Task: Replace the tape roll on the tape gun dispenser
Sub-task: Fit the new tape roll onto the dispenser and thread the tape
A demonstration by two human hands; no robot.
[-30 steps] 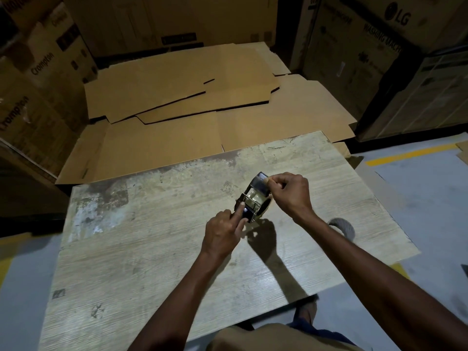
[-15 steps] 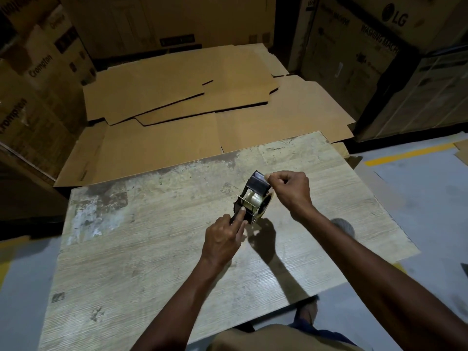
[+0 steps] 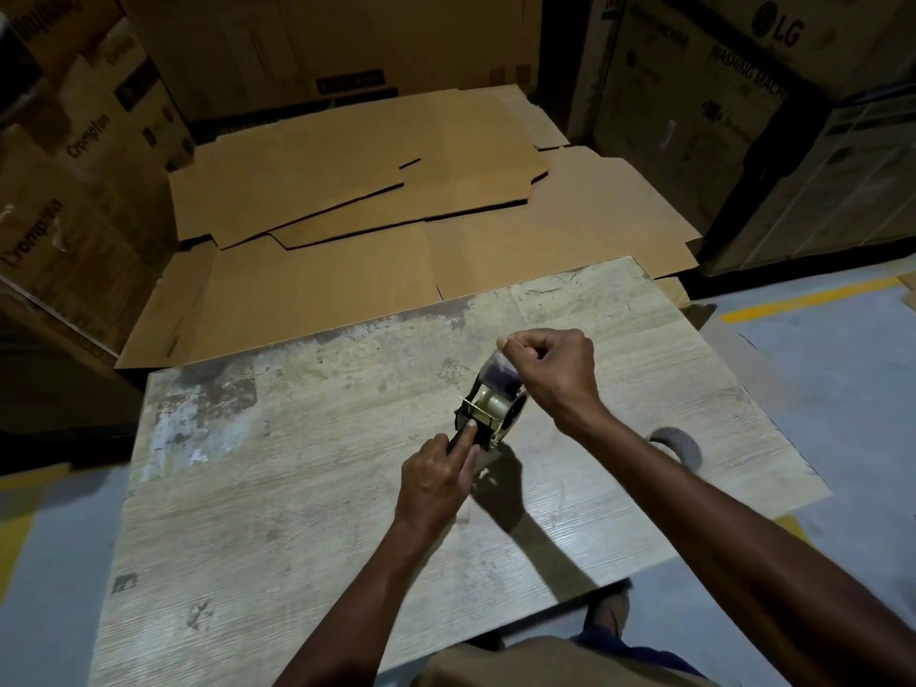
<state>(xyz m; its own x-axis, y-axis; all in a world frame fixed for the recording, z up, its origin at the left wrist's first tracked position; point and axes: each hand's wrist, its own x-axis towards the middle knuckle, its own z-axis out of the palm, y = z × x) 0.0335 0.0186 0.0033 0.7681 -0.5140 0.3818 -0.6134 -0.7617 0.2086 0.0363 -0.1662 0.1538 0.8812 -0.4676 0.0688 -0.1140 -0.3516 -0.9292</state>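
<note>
Tape being drawn out
Right hand point(image 3: 552, 374) is lifting the tape end point(image 3: 501, 363) farther up from the dispenser point(image 3: 488, 414) than a second ago.

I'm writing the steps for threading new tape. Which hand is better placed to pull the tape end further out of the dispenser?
The right hand. It already pinches the tape end above the tape gun dispenser, while the left hand is busy with its grip on the handle, steadying the dispenser on the table.

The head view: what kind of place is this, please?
Probably a warehouse or storeroom: stacked appliance cartons, flattened cardboard on the floor, and a yellow floor line beside the worn table.
</note>
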